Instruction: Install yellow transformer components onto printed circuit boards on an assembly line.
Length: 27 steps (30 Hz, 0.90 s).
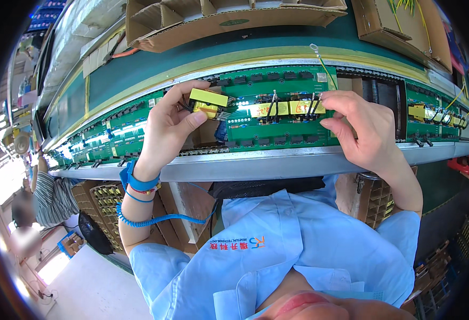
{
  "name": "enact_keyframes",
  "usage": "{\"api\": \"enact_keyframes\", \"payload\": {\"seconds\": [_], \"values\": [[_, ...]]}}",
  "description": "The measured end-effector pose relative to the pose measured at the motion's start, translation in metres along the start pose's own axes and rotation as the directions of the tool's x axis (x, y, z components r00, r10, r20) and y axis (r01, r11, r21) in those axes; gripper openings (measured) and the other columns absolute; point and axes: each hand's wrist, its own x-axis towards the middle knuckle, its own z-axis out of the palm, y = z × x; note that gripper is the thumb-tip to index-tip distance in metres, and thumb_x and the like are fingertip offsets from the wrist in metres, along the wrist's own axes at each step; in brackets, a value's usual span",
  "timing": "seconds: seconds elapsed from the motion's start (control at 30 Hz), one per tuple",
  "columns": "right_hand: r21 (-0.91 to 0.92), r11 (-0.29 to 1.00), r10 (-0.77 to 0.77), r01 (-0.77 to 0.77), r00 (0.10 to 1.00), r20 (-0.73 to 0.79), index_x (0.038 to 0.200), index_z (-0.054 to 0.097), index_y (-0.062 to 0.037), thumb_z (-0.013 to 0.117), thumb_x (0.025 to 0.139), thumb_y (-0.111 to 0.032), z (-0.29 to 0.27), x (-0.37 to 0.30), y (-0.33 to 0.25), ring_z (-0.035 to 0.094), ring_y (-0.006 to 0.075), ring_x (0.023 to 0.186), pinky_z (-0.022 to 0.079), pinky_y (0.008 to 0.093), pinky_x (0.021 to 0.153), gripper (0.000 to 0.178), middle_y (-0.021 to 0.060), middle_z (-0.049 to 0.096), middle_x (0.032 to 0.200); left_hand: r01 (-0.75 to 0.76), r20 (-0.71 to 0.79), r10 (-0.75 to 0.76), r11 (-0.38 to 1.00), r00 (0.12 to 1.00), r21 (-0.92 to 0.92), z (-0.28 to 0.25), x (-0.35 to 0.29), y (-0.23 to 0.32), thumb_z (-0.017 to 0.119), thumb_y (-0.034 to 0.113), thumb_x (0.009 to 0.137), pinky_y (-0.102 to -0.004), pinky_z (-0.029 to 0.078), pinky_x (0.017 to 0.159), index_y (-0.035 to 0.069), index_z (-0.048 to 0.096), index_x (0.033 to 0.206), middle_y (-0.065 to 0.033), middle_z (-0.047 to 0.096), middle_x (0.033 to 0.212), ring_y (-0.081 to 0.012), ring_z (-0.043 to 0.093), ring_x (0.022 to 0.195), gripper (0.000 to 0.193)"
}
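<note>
While pinching small yellow boxy transformer with metal pins (207, 102) above left end of green rectangular circuit board (277, 130) on grey metal conveyor rail (255, 162): left hand (167, 125) closed on it. Right hand (362, 128) curled, fingertips on board's right edge, holding nothing. Insertion step, probably; needs pins lined up with holes.

Yellow transformer (208, 101) tilted above green board (277, 106)
</note>
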Motion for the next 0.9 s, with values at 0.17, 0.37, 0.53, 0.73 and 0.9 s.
{"api": "enact_keyframes", "payload": {"seconds": [0.17, 0.37, 0.53, 0.73, 0.9], "values": [[-0.031, 1.0, -0.001, 0.002, 0.999, 0.041, 0.098, 0.059, -0.0054, 0.075, 0.068, -0.001, 0.001, 0.0, -0.001, 0.066, 0.0239, 0.067, 0.049, 0.032, 0.05, 0.034, 0.0077, 0.067, 0.09, -0.036, -0.041, 0.043, 0.985, 0.998, 0.168, 0.012, -0.003, 0.013, 0.062, -0.006, 0.086, -0.0292, 0.05, 0.091, 0.002, 0.054, 0.125, -0.0087, 0.06, 0.114, -0.0155, 0.059, 0.106, 0.041], [-0.069, 0.994, -0.091, 0.09, 0.996, -0.014, 0.099, 0.059, -0.0059, 0.076, 0.066, -0.003, 0.004, 0.006, 0.001, 0.065, 0.0238, 0.066, 0.049, 0.032, 0.052, 0.037, 0.0075, 0.067, 0.09, -0.2, 0.068, 0.209, 0.709, 0.975, 0.676, 0.021, -0.003, 0.028, 0.064, -0.005, 0.078, -0.0359, 0.053, 0.079, 0.007, 0.057, 0.121, -0.0135, 0.061, 0.109, -0.0315, 0.063, 0.095, 0.045], [0.005, 0.999, 0.052, -0.052, 0.998, 0.041, 0.097, 0.058, -0.0062, 0.076, 0.069, -0.005, 0.004, 0.001, -0.001, 0.065, 0.025, 0.065, 0.049, 0.0333, 0.052, 0.033, 0.0074, 0.066, 0.083, -0.297, 0.137, 0.319, 0.531, 0.938, 0.794, 0.035, 0.0, 0.033, 0.066, -0.001, 0.078, -0.0398, 0.051, 0.076, 0.007, 0.058, 0.122, -0.0134, 0.062, 0.109, -0.0353, 0.062, 0.092, 0.045], [0.036, 0.994, 0.1, -0.104, 0.99, 0.097, 0.093, 0.058, -0.0057, 0.076, 0.07, -0.004, 0.003, 0.005, -0.001, 0.065, 0.0263, 0.064, 0.049, 0.0337, 0.053, 0.028, 0.0071, 0.065, 0.076, -0.31, 0.204, 0.286, 0.398, 0.936, 0.864, 0.043, 0.005, 0.037, 0.068, 0.004, 0.076, -0.0392, 0.054, 0.071, 0.004, 0.056, 0.121, -0.0151, 0.06, 0.102, -0.0318, 0.062, 0.086, 0.046], [0.028, 0.992, 0.115, -0.119, 0.986, 0.121, 0.092, 0.058, -0.0054, 0.076, 0.071, -0.004, 0.002, 0.005, -0.001, 0.065, 0.0257, 0.064, 0.05, 0.0335, 0.054, 0.028, 0.0074, 0.065, 0.076, -0.346, 0.261, 0.25, 0.405, 0.932, 0.846, 0.039, 0.01, 0.035, 0.067, 0.001, 0.076, -0.0418, 0.05, 0.073, 0.008, 0.054, 0.127, -0.0126, 0.06, 0.107, -0.0334, 0.06, 0.087, 0.053]]}}
